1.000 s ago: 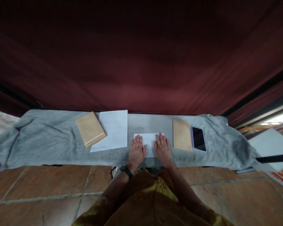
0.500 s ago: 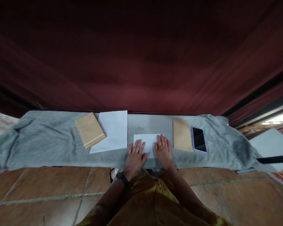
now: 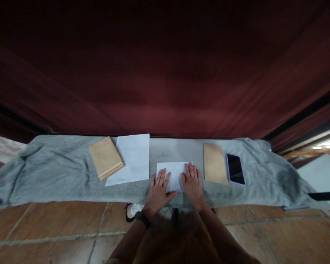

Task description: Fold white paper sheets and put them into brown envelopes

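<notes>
A white sheet of paper [image 3: 172, 169], apparently folded small, lies flat in front of me on the grey cloth. My left hand [image 3: 158, 190] rests open on its left side, fingers spread and pointing away from me. On its right side lies my right hand [image 3: 191, 182], also open with the palm down. Just beyond the right hand is a single brown envelope [image 3: 215, 163]. To the left, a stack of brown envelopes [image 3: 106, 156] sits partly over larger white paper [image 3: 134, 157].
A phone [image 3: 235, 168] with a dark screen lies right of the single envelope. Grey cloth [image 3: 57, 165] covers the narrow bench, with a dark red curtain [image 3: 165, 117] behind it. Tiled floor [image 3: 71, 220] and a shoe [image 3: 132, 212] show below.
The whole view has shifted, so the bench appears slightly lower. Both hands stay flat on the folded paper, with little other movement.
</notes>
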A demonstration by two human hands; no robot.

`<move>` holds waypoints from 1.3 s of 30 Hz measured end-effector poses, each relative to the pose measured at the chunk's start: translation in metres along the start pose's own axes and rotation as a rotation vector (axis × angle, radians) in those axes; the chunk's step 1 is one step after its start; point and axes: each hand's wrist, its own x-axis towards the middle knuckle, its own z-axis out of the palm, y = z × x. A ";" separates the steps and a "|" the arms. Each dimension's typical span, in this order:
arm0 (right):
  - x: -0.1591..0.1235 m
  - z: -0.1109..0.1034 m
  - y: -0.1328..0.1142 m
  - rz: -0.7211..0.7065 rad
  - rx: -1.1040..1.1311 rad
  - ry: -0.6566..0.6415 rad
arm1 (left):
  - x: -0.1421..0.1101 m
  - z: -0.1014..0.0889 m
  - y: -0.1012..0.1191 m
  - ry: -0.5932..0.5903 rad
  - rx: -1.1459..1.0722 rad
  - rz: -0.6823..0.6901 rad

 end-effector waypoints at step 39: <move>0.001 -0.002 -0.005 0.067 -0.128 -0.085 | -0.005 -0.010 -0.015 -0.086 0.103 0.130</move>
